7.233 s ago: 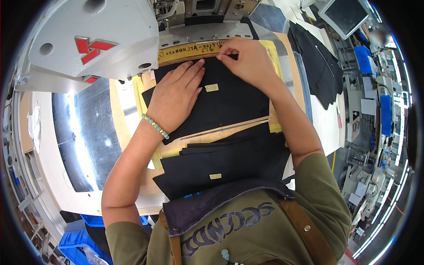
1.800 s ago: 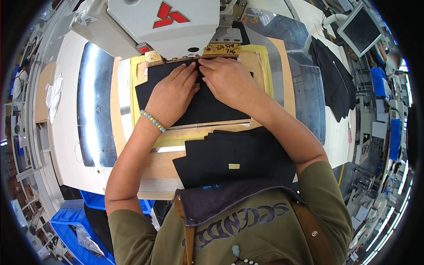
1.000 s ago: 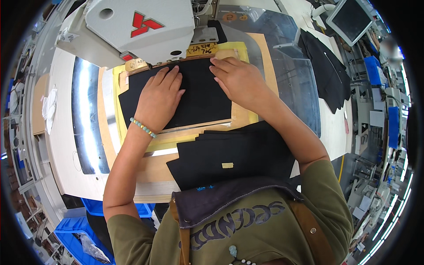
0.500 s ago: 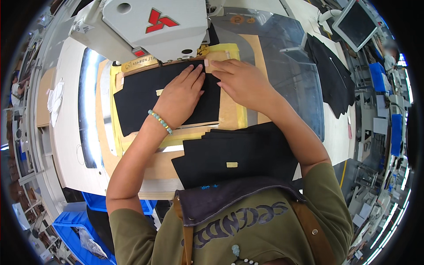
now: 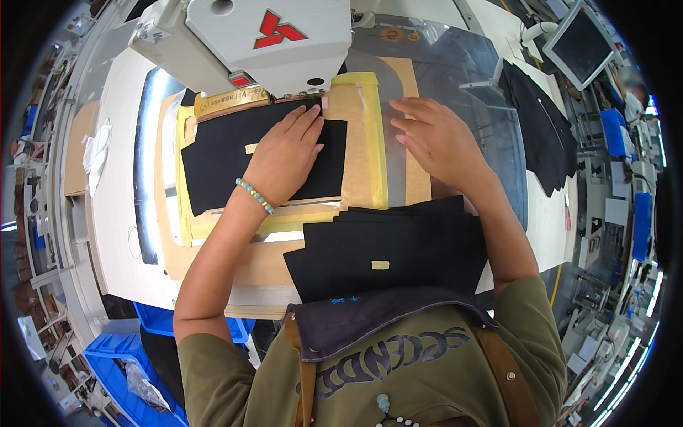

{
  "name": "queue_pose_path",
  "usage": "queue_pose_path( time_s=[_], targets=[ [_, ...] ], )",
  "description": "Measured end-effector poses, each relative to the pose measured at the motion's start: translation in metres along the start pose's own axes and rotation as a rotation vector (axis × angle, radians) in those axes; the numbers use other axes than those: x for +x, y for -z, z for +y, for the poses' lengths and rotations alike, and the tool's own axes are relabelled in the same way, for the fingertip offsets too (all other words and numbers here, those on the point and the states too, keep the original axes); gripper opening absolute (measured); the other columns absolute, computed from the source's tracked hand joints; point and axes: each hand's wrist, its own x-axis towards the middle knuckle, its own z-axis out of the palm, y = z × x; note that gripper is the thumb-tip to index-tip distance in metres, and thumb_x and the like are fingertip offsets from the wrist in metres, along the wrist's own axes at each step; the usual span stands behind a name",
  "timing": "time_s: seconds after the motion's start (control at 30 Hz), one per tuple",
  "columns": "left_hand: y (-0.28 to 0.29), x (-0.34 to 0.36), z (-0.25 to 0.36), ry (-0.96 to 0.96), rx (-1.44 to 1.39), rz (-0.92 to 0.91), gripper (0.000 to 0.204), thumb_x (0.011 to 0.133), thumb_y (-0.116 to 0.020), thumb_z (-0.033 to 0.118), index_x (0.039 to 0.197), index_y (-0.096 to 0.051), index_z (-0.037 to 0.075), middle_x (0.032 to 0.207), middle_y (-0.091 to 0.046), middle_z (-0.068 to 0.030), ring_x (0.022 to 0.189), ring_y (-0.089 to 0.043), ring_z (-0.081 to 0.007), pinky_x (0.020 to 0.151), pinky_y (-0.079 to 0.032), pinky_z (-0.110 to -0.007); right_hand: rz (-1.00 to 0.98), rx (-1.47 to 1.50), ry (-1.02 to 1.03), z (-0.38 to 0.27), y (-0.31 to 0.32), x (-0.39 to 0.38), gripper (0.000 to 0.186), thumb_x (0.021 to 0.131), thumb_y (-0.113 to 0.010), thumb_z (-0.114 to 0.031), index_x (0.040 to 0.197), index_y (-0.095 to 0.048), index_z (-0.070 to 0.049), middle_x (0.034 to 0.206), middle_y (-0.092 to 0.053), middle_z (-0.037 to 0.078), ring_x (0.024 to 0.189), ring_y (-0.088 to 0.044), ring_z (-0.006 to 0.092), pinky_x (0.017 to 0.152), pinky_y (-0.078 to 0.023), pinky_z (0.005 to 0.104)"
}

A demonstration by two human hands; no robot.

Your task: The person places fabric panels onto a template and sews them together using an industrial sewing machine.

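A black fabric panel (image 5: 217, 171) lies flat on a tan board (image 5: 358, 139) edged with yellow tape (image 5: 377, 142), its far edge alongside the sewing machine's head. A small pale yellow label (image 5: 250, 149) sits on the panel, just left of the left hand (image 5: 286, 153). That hand rests palm down on the panel, its fingers outstretched, close together and grasping nothing, the tips near the far edge. A beaded bracelet (image 5: 254, 196) circles the wrist.

The right hand (image 5: 437, 139) is apart from the panel, to its right, beyond the taped border. Its fingers are loosely bent and released, with no item visible in them; whether it touches the surface below, I cannot tell from this angle.

Nearer the person lies a stack of black panels (image 5: 388, 238), with another pale label (image 5: 380, 265) on top. Over the far side of the board stands the white machine head (image 5: 277, 60) with a red emblem, and a yellow marked bar (image 5: 231, 100) shows beside it. On the pale counter (image 5: 117, 238), dark fabric pieces (image 5: 542, 132) lie at the right, near a monitor (image 5: 580, 43), and a crumpled white cloth (image 5: 95, 156) at the left. A blue bin (image 5: 117, 349) stands below, at lower left.
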Motion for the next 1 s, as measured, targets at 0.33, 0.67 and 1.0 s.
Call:
queue_pose_path(
  time_s=[0.33,0.67,1.0],
  targets=[
    [0.036,-0.059,-0.060,0.345,-0.037,0.217,0.036,0.094,-0.076,0.009,0.128,-0.070,0.000,0.135,-0.070,-0.0161,0.124,-0.066,-0.0375,0.107,-0.054,-0.044,-0.157,0.335,-0.052,-0.010,-0.009,0.030,0.032,0.099,-0.070,-0.019,0.126,-0.075,-0.001,0.128,-0.073,0.014,0.120,-0.066,0.0345,0.103,-0.054,0.0448],
    [0.052,-0.121,-0.106,0.754,-0.161,0.203,0.030,0.099,-0.076,0.012,0.127,-0.075,0.004,0.127,-0.075,-0.0147,0.111,-0.072,-0.0284,0.092,-0.060,-0.037,-0.213,0.199,-0.049,-0.049,-0.051,0.055,0.045,0.094,-0.077,-0.019,0.133,-0.068,0.001,0.130,-0.060,0.011,0.123,-0.060,0.0315,0.104,-0.049,0.0450],
    [0.044,-0.115,-0.112,0.688,-0.416,0.252,0.022,0.100,-0.075,0.013,0.120,-0.078,0.003,0.116,-0.077,-0.0113,0.100,-0.074,-0.0221,0.087,-0.061,-0.034,-0.129,-0.021,-0.295,-0.053,-0.050,0.062,0.036,0.094,-0.079,-0.031,0.113,-0.069,-0.002,0.120,-0.066,0.014,0.108,-0.068,0.0360,0.092,-0.054,0.0476]
  ],
)
